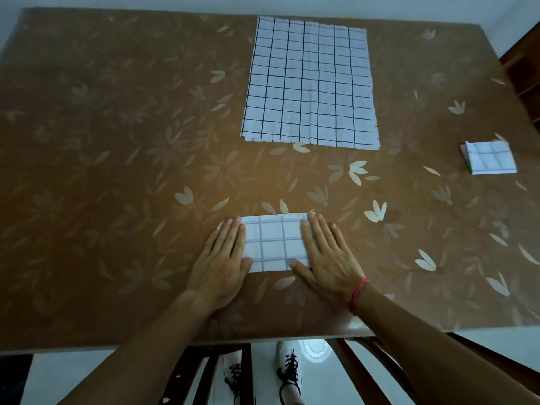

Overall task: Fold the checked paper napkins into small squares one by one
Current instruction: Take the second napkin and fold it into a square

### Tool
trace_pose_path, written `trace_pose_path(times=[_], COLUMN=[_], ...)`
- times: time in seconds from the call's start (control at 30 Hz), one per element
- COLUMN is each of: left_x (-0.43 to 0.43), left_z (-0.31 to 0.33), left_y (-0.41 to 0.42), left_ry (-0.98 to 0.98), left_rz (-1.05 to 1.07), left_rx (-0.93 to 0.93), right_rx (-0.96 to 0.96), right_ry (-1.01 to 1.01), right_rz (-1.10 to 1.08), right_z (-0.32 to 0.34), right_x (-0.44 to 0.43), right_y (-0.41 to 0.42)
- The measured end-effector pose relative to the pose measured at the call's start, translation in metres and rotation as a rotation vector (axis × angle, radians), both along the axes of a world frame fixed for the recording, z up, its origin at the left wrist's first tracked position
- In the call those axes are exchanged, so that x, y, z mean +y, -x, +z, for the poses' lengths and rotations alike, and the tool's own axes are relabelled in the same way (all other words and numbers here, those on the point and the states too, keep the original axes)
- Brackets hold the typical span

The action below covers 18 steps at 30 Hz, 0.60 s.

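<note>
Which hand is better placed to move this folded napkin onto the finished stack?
Right, probably: the right hand presses the right end of the napkin, and the folded stack lies on that side.

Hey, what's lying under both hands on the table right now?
A folded checked napkin, pressed flat by the left hand and right hand. Its middle shows; both ends are hidden under the hands.
</note>
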<state>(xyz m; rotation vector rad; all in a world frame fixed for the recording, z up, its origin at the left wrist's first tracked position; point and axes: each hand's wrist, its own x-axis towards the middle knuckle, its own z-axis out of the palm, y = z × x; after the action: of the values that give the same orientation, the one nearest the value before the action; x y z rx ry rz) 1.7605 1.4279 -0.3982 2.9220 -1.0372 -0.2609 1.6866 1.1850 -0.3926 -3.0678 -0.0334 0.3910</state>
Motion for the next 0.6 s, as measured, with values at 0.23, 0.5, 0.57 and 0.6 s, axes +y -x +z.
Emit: trace_pose_path(times=[0.23,0.5,0.57,0.6], left_x=[-0.003,-0.006,-0.006,-0.006], left_z=[0.002,0.006,0.007,0.007], left_y=[0.001,0.002,0.002,0.002], left_ry=[0.002,0.014,0.020,0.020], left_rz=[0.013,0.038,0.037,0.037], left_rx=[0.016,0.038,0.042,0.043], right_rx=[0.013,-0.081,-0.050,-0.025], right_ry=[-0.026,-0.144,-0.183,-0.188], right_rz=[-0.025,-0.032,-0.008,0.008], right_z=[0.009,0.044,0.048,0.048], right_x=[-0.005,-0.008,-0.009,-0.009], right_y=[0.001,-0.038,-0.050,-0.055])
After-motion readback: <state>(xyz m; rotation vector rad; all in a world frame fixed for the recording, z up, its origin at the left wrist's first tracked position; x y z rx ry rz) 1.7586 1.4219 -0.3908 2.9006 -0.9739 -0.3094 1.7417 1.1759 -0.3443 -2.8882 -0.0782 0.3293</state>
